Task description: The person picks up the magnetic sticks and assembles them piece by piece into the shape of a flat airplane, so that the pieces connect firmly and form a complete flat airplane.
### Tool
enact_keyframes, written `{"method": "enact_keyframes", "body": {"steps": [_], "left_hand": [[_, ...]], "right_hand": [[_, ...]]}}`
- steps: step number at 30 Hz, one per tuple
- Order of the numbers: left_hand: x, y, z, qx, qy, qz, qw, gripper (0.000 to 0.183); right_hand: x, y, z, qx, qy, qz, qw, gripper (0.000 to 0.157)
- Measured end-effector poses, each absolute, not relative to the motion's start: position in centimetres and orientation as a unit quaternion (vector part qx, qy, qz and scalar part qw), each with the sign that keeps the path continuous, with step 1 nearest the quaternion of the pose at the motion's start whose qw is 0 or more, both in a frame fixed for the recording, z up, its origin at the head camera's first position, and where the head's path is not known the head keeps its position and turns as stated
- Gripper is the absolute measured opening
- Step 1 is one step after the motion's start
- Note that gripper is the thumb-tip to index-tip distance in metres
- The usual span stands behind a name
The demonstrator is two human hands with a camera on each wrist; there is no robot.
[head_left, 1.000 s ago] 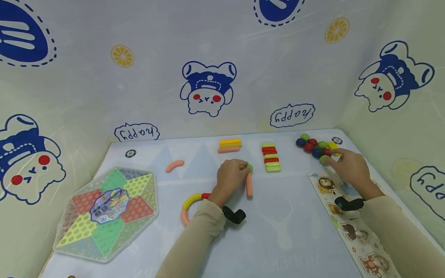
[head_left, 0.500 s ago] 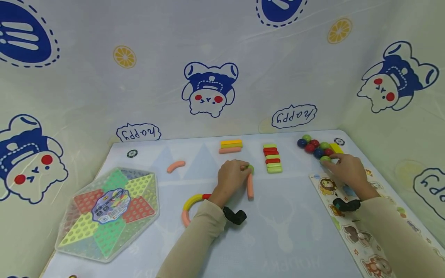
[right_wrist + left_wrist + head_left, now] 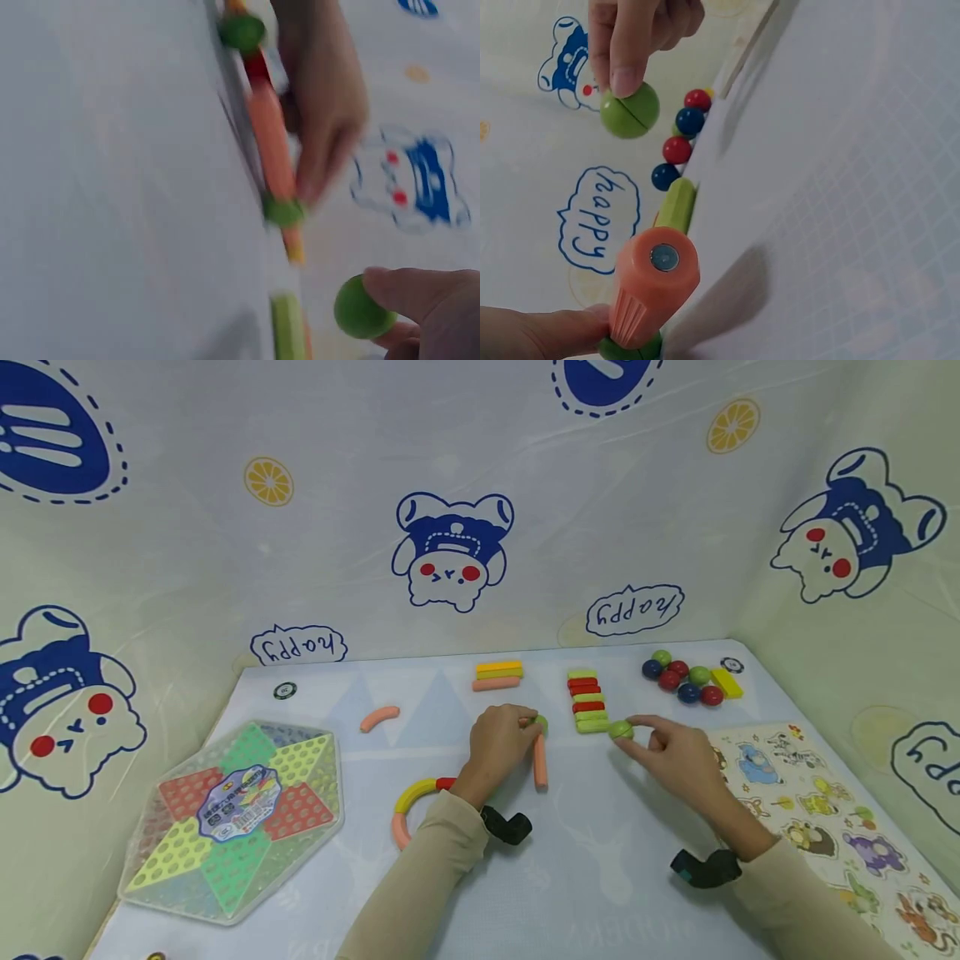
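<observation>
Green ball (image 3: 619,730), one, pinched in the right hand (image 3: 678,764), thumb below, fingertip above; grip narrow, filled by the ball. Left wrist view has it clear of the worktop (image 3: 525,902); head view, just beside the near end of the strips (image 3: 588,698). Left hand (image 3: 497,750): fingertips pinch a second ball, also green (image 3: 541,723), touching the far end of one straight pink rod (image 3: 540,764). Metal disc (image 3: 664,257), one, set in the rod's near end. Strips: seven by count, four green, three red, side by side in a column. Loose balls (image 3: 669,680): seven, bunched far right; two green, two blue, three red. One yellow block (image 3: 727,683) just beside them. Three bars (image 3: 498,674) beyond the left hand: orange, yellow, pink. One curved pink piece (image 3: 379,718), alone. Partial arc by the left forearm: one yellow piece (image 3: 415,797), one red piece (image 3: 446,783), one pink piece (image 3: 401,831) showing, remainder hidden. One hexagonal box (image 3: 232,818) at left; one animal sticker sheet (image 3: 795,777) at right.
</observation>
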State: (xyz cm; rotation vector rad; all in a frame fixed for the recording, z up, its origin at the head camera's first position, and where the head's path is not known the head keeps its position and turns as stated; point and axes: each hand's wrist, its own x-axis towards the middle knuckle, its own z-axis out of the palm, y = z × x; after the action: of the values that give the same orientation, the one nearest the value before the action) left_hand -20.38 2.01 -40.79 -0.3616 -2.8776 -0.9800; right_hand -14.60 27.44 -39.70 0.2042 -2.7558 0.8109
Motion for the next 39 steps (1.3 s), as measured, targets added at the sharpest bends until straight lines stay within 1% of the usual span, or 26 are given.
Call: {"method": "enact_keyframes", "body": {"steps": [7,11,14,16,22,25,29,34,39], "left_hand": [[-20.4,2.2,-40.8,-0.120,-0.942,-0.309,0.056,0.025],[-20.5,2.2,-41.0,-0.123,-0.940,-0.312,0.060,0.024],[-20.5,2.1,-41.1,-0.125,-0.940,-0.312,0.062,0.023],[-20.5,2.2,-41.2,-0.125,-0.939,-0.312,0.064,0.023],[-20.5,2.2,-41.1,-0.128,-0.940,-0.308,0.066,0.024],[-20.4,1.9,-40.9,-0.135,-0.939,-0.307,0.072,0.028],[-19.6,0.4,-40.1,-0.152,-0.937,-0.305,0.073,0.031],[-16.9,-3.3,-38.7,-0.182,-0.945,-0.262,0.070,0.029],[-13.7,-6.3,-39.3,-0.203,-0.951,-0.227,0.059,0.027]], "right_hand": [[-11.7,22.2,-41.5,0.191,-0.918,0.325,0.125,0.036],[-10.9,20.7,-42.7,0.264,-0.895,0.339,0.119,0.033],[-10.7,20.0,-43.4,0.293,-0.889,0.333,0.118,0.033],[-10.7,19.7,-43.8,0.303,-0.888,0.320,0.127,0.034],[-10.7,19.2,-44.3,0.311,-0.893,0.286,0.157,0.037],[-10.7,19.2,-44.5,0.305,-0.894,0.286,0.160,0.037],[-10.5,19.4,-44.7,0.283,-0.898,0.302,0.148,0.038],[-10.3,19.7,-44.7,0.247,-0.908,0.316,0.123,0.038],[-10.4,19.5,-44.8,0.236,-0.911,0.319,0.114,0.038]]}}
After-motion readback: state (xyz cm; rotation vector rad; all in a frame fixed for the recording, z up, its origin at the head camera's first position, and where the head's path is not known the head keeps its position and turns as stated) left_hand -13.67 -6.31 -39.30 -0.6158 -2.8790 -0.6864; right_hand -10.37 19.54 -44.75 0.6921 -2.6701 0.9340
